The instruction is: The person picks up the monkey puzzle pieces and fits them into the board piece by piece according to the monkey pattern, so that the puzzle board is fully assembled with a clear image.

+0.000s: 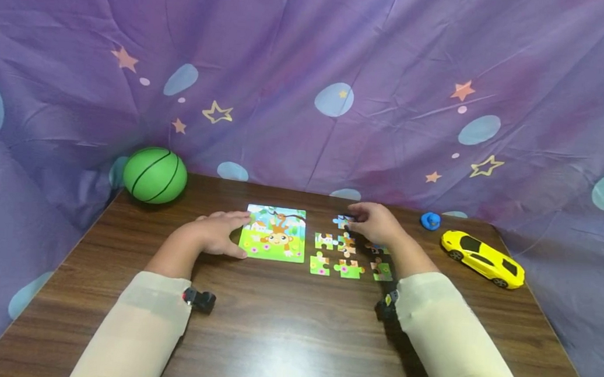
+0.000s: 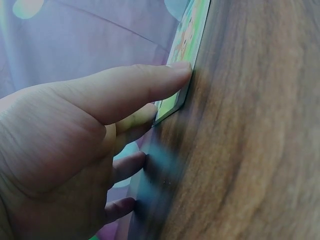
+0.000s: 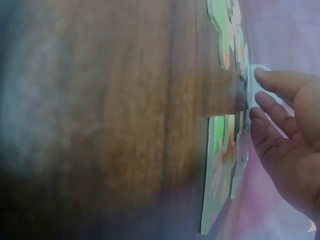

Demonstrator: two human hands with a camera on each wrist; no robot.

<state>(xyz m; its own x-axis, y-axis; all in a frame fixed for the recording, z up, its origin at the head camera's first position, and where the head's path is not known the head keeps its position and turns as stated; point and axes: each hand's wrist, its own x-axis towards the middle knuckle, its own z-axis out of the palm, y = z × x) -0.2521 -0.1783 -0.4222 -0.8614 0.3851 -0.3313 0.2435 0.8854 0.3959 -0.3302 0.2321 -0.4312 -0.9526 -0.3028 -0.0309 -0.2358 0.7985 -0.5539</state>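
Observation:
A square monkey picture board lies flat on the table, left of the middle. My left hand is at its left side, the thumb touching the near left corner and the straight fingers spread along the edge. In the left wrist view, the thumb rests against the edge of the board. Loose jigsaw pieces lie in rough rows to the right of the board. Over the back pieces is my right hand, partly covering some. Its fingers are loosely bent and apart, with nothing visible between them.
A green ball sits at the table's back left corner. Toward the back right are a small blue duck and a yellow toy car. A purple patterned curtain hangs behind the brown wooden table.

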